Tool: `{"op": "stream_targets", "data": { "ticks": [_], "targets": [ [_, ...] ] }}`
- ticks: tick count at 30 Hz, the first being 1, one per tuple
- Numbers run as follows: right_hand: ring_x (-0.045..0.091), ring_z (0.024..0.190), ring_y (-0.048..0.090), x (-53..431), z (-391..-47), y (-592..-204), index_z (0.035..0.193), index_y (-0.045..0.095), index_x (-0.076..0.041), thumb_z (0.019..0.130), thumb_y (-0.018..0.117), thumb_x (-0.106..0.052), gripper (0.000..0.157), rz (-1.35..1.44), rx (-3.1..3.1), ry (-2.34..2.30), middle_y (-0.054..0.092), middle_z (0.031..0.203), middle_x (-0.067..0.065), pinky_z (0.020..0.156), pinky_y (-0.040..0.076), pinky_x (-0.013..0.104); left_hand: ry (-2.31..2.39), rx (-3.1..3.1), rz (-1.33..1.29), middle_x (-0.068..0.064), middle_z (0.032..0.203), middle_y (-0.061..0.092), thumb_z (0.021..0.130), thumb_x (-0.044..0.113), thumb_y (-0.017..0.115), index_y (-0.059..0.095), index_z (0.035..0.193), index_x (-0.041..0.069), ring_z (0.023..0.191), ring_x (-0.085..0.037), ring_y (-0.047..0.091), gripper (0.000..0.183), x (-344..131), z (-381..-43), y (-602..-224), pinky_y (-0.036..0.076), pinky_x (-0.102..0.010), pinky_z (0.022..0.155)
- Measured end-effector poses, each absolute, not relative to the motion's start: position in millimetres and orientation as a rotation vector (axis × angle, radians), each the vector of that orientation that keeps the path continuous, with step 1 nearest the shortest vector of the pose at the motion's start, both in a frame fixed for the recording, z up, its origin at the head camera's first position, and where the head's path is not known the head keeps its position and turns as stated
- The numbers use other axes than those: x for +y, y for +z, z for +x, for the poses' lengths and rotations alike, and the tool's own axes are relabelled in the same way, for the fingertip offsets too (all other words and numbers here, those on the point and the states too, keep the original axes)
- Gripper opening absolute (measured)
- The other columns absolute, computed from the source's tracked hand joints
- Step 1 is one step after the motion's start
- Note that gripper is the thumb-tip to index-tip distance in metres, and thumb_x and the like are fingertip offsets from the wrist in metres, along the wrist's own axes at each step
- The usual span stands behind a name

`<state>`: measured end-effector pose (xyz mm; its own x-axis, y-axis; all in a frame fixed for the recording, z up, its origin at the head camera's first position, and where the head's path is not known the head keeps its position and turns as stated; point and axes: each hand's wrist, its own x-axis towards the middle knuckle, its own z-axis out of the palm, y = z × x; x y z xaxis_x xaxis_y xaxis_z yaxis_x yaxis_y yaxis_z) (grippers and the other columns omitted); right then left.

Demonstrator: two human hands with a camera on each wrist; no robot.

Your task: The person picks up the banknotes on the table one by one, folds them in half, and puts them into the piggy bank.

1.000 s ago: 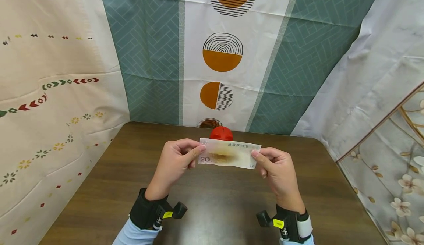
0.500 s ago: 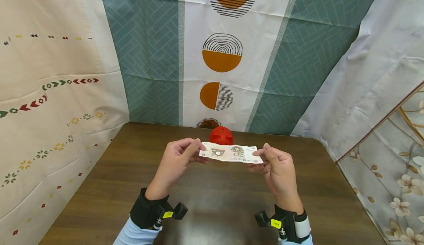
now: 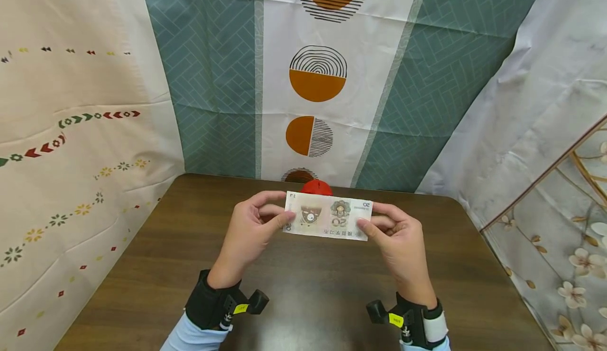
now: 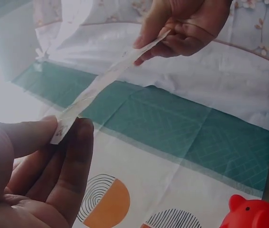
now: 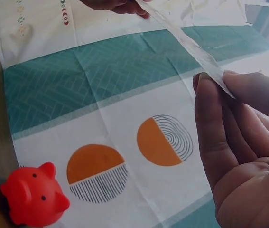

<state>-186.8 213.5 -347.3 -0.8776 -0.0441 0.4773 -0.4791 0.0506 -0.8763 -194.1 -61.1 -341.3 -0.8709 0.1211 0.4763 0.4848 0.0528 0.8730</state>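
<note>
A paper banknote [image 3: 327, 216] marked 20 is stretched flat between both hands, its printed face toward the head camera with the lettering upside down. My left hand [image 3: 253, 230] pinches its left end between thumb and fingers. At the other end, my right hand [image 3: 395, 240] pinches it the same way. In both wrist views the banknote [image 4: 108, 78] shows nearly edge-on as a thin, slightly wavy strip. Behind it stands a red piggy bank [image 5: 35, 194], mostly covered by the note in the head view, with only its top [image 3: 316, 187] showing.
The brown wooden table [image 3: 294, 293] has rounded back corners. A teal and white patterned cloth [image 3: 218, 77] hangs behind it. Cream cloth [image 3: 85, 182] hangs on the left, and floral white cloth [image 3: 536, 182] on the right.
The banknote has been turned over: its stained face showed first, then it tipped almost level, and now its printed face stands up toward the head camera. Both hands kept hold of its ends.
</note>
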Motion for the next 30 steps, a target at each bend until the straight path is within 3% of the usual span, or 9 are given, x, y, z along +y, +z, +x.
{"op": "stream_targets", "data": {
  "ticks": [3, 8, 18, 24, 30],
  "targets": [
    [0.034, 0.078, 0.062, 213.5, -186.9, -348.2, 0.105, 0.066, -0.002, 0.080, 0.073, -0.001, 0.026, 0.499, -2.016, 1.894, 0.066, 0.090, 0.016, 0.061, 0.053, 0.030, -1.865, -2.089, -0.587, 0.004, 0.083, 0.068, 0.082, 0.015, 0.075, 0.068, 0.099, 0.012, 0.072, -0.019, 0.059, 0.019, -62.7, -197.2, -347.7, 0.049, -0.028, 0.058],
    [0.033, 0.077, 0.062, 214.0, -186.7, -348.0, 0.102, 0.067, -0.001, 0.081, 0.073, -0.003, 0.022, 0.479, -2.031, 1.892, 0.066, 0.089, 0.016, 0.061, 0.053, 0.030, -1.843, -2.097, -0.590, 0.004, 0.082, 0.068, 0.082, 0.019, 0.075, 0.070, 0.096, 0.015, 0.070, -0.019, 0.059, 0.015, -63.3, -197.4, -348.8, 0.048, -0.028, 0.056],
    [0.030, 0.069, 0.058, 213.9, -186.6, -349.0, 0.097, 0.069, 0.000, 0.083, 0.071, -0.003, 0.015, 0.476, -2.025, 1.902, 0.065, 0.087, 0.017, 0.055, 0.050, 0.027, -1.852, -2.142, -0.570, 0.000, 0.084, 0.068, 0.083, 0.005, 0.072, 0.070, 0.096, 0.003, 0.070, -0.019, 0.059, 0.013, -61.3, -184.5, -330.3, 0.049, -0.026, 0.058],
    [0.028, 0.071, 0.054, 213.5, -188.6, -349.8, 0.094, 0.068, 0.003, 0.083, 0.068, 0.006, 0.011, 0.572, -1.953, 1.887, 0.060, 0.087, 0.019, 0.058, 0.048, 0.026, -1.845, -2.090, -0.647, -0.006, 0.086, 0.066, 0.082, -0.002, 0.070, 0.070, 0.093, 0.000, 0.072, -0.021, 0.057, 0.010, -61.9, -177.4, -319.9, 0.050, -0.026, 0.061],
    [0.025, 0.070, 0.049, 214.7, -189.2, -350.1, 0.094, 0.067, 0.005, 0.083, 0.064, 0.012, 0.013, 0.634, -1.906, 1.875, 0.057, 0.078, 0.015, 0.057, 0.045, 0.026, -1.842, -2.051, -0.681, -0.007, 0.069, 0.060, 0.083, -0.001, 0.070, 0.069, 0.089, 0.003, 0.060, -0.022, 0.053, 0.008, -62.7, -177.5, -320.8, 0.043, -0.025, 0.050]
  ]
}}
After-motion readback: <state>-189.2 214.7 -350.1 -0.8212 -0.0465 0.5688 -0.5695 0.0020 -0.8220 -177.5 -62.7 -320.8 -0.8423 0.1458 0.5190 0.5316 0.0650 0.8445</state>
